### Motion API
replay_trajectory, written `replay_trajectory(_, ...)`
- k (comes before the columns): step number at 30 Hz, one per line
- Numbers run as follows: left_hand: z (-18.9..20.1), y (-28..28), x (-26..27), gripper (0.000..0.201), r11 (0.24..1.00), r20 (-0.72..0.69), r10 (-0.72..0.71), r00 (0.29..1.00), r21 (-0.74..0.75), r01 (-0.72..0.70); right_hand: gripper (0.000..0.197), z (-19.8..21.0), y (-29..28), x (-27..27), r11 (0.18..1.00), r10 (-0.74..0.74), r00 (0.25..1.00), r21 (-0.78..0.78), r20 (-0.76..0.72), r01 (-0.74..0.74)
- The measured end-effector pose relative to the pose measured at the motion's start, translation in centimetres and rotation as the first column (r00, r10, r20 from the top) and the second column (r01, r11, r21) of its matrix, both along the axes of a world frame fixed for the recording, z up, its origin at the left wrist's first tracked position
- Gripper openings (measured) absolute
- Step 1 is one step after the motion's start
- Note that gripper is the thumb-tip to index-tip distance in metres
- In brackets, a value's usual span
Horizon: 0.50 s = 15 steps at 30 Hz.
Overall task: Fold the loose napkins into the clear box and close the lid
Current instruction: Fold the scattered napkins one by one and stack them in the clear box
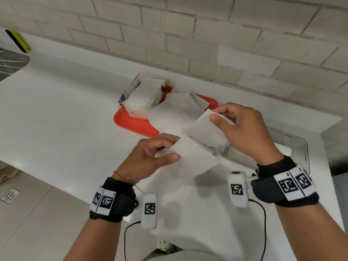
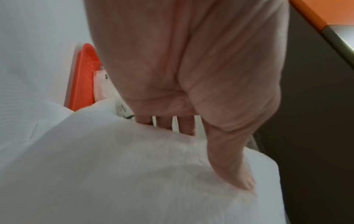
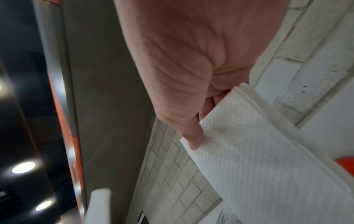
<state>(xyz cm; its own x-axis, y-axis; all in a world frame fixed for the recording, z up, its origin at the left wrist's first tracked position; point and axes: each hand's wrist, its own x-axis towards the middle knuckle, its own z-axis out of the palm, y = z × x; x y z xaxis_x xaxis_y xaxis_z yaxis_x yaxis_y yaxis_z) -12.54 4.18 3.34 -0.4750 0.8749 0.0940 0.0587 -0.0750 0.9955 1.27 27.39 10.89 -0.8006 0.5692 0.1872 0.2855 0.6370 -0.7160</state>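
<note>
I hold one white napkin (image 1: 199,159) in the air between both hands, bent at a crease in the middle. My left hand (image 1: 175,147) pinches its near end between thumb and fingers. My right hand (image 1: 216,113) pinches the far end. In the left wrist view the thumb of my left hand (image 2: 210,151) lies on the napkin (image 2: 134,174). In the right wrist view my right hand (image 3: 203,124) pinches the folded edge of the napkin (image 3: 249,151). The clear box (image 1: 305,147) sits on the counter under my right wrist, mostly hidden. More loose napkins (image 1: 173,113) lie across the red tray (image 1: 135,123).
A wrapped napkin pack (image 1: 145,97) stands on the tray's far left end. The white counter (image 1: 66,110) runs along a brick wall (image 1: 207,44). A yellow and black sponge (image 1: 18,40) and a sink edge are at the far left. Cables hang from both wrist cameras.
</note>
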Motion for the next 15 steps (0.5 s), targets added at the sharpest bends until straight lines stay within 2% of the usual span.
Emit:
replay_trajectory(3,0.8,1.2,0.4,0.021,0.998,-0.048,0.058,0.997,0.023,-0.057,0.009,0.5,-0.6,0.1,0.998,0.047,0.999,-0.036,-0.007,-0.047)
replay_trajectory(5,1.1,2.1,0.6,0.018,0.996,-0.059,0.093,0.994,0.016,-0.092,0.012,0.9,-1.3,0.1,0.985,0.11,0.994,-0.137,-0.006,-0.11)
replay_trajectory(7,1.1,2.9,0.7,0.01,0.988,-0.022,0.152,0.988,0.036,-0.152,0.014,1.2,-2.0,0.0,0.958,0.192,0.981,-0.22,0.006,-0.186)
replay_trajectory(10,1.0,4.0,0.9,0.015,0.963,0.113,0.264,0.958,0.028,-0.268,0.015,1.5,-2.3,-0.1,0.926,0.259,0.966,-0.281,-0.015,-0.252)
replay_trajectory(12,1.3,4.1,0.9,0.013,0.936,0.172,0.345,0.923,0.017,-0.353,0.018,1.7,-2.4,-0.2,0.904,0.255,0.965,-0.339,-0.065,-0.262)
replay_trajectory(15,0.9,3.0,0.2,0.016,0.893,0.199,0.44,0.876,0.007,-0.45,0.029,0.5,-1.9,-0.9,0.862,0.12,0.986,-0.48,-0.116,-0.162)
